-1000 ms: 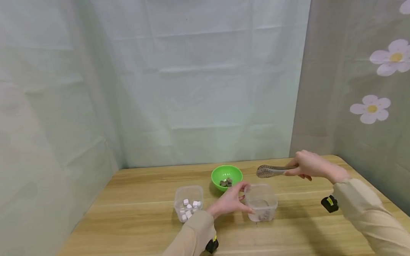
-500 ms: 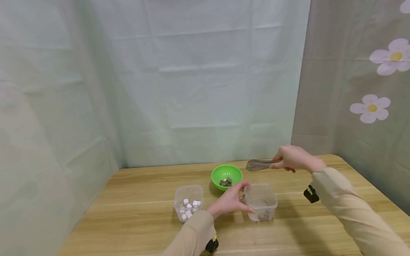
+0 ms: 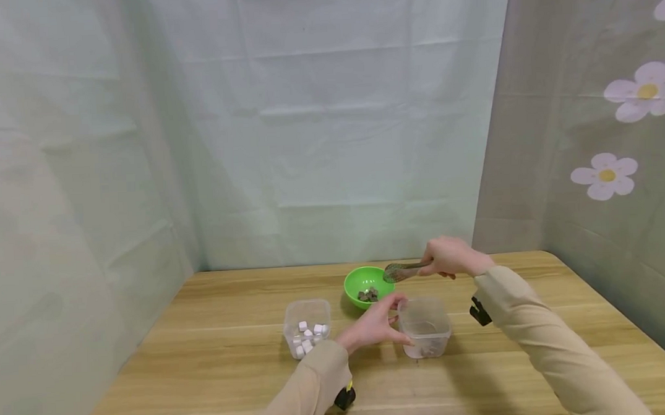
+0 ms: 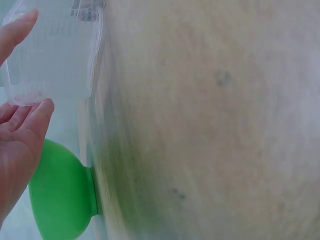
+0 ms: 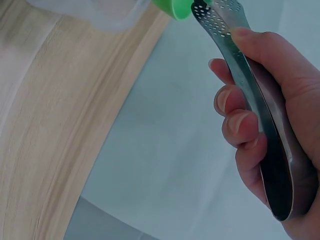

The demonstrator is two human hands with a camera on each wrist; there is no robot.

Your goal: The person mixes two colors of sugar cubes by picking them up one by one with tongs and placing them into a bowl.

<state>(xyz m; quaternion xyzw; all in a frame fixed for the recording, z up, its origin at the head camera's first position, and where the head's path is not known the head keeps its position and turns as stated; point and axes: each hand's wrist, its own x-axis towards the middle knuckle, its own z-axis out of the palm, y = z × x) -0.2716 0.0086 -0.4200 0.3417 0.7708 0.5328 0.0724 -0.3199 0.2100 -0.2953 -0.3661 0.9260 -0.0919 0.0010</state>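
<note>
My right hand (image 3: 451, 256) grips metal tongs (image 3: 402, 271) with perforated ends, fingers and thumb wrapped around the arms in the right wrist view. The tongs' tips hang over the right rim of a green bowl (image 3: 354, 288), which holds several brown cubes (image 3: 368, 295). Whether anything sits between the tips cannot be made out. My left hand (image 3: 373, 326) holds the left side of a clear plastic container (image 3: 426, 346), thumb at the front and fingers at the back. In the left wrist view those fingers touch the container wall (image 4: 55, 65). Some small dark bits show low in this container.
Another clear plastic container (image 3: 290, 321) with several white cubes (image 3: 307, 346) stands left of my left hand. Everything stands on a wooden table (image 3: 205, 361). Pale cloth (image 3: 329, 139) hangs behind it and at both sides.
My right hand has carried the tongs leftward, from above and behind the clear container to over the green bowl's right rim. The left hand keeps its hold on the container.
</note>
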